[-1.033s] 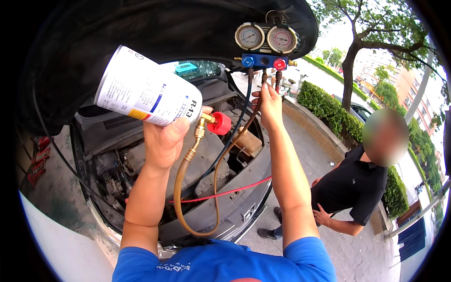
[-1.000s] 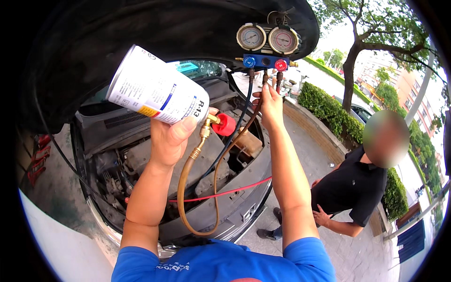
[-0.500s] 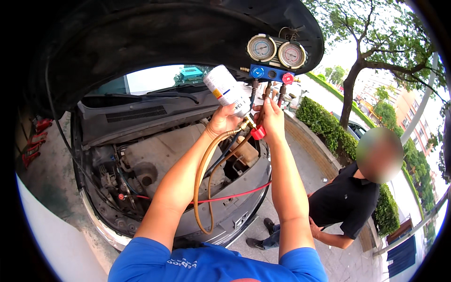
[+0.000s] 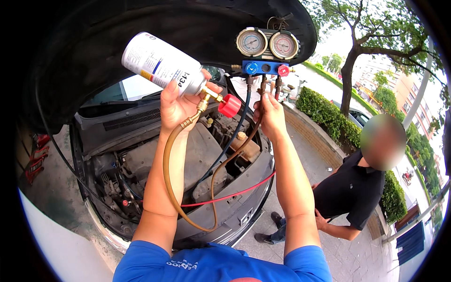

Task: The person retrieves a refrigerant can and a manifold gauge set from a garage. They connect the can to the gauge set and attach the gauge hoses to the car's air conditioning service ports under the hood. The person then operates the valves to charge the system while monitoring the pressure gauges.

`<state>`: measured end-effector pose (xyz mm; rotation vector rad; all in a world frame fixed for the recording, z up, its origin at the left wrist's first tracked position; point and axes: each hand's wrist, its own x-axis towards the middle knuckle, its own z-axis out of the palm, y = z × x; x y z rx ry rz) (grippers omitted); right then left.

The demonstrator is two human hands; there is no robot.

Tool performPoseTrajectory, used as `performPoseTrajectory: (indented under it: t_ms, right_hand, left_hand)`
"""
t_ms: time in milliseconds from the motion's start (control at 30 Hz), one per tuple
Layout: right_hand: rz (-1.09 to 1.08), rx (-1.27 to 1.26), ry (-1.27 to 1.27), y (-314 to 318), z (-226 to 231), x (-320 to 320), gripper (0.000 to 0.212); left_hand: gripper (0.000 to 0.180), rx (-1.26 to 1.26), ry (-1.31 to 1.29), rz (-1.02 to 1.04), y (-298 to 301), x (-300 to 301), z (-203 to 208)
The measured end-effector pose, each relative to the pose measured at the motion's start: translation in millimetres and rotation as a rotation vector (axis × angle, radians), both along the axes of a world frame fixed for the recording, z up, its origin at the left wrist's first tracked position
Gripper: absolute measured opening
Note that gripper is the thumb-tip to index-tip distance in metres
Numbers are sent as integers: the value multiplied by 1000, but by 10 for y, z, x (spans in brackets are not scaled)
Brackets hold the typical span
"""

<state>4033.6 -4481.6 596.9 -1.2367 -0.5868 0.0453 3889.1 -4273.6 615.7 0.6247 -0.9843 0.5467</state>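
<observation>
The refrigerant can (image 4: 162, 63) is at the upper left of centre in the frame, in front of the raised hood (image 4: 188, 28). Its long axis slopes from upper left, at the base, down to lower right, at the valve end. The body extends up and to the left from the left hand (image 4: 183, 104), the nearer hand. The brass can tap (image 4: 205, 99) and its red knob (image 4: 229, 106) project from the valve end toward the right hand (image 4: 271, 120); the knob and that hand are apart.

Left grip: closed around the valve end of the can, thumb on the near side, fingertips visible beyond the far edge.

Right grip: thumb and fingers drawn together on the tan hose (image 4: 170, 160), just below the middle port of the manifold gauge set (image 4: 265, 67). The fingers are partly hidden; clamping force cannot be determined.

The hose leaves the tap, loops down to the lower centre of the frame, and rises to the right hand. The engine bay (image 4: 159, 150) lies below and behind.
</observation>
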Motion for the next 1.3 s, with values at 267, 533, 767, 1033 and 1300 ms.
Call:
performPoseTrajectory:
  t_ms: [267,533,767,1033,1300]
  right_hand:
    - [236,68,98,71,5,44,25]
    - [169,104,1,182,-17,43,26]
    - [-456,-763,-651,-148,103,-414,27]
    - [-510,-675,-1245,-308,944,-594,50]
    - [-555,-1014,-1176,-221,1134,-633,79]
  left_hand:
    - [92,5,307,-52,-191,712,-345]
    - [75,-67,130,-242,-415,1046,-81]
    - [72,59,81,-219,-359,864,-30]
    - [73,168,84,-132,-333,772,60]
    - [73,196,119,-60,-315,687,72]
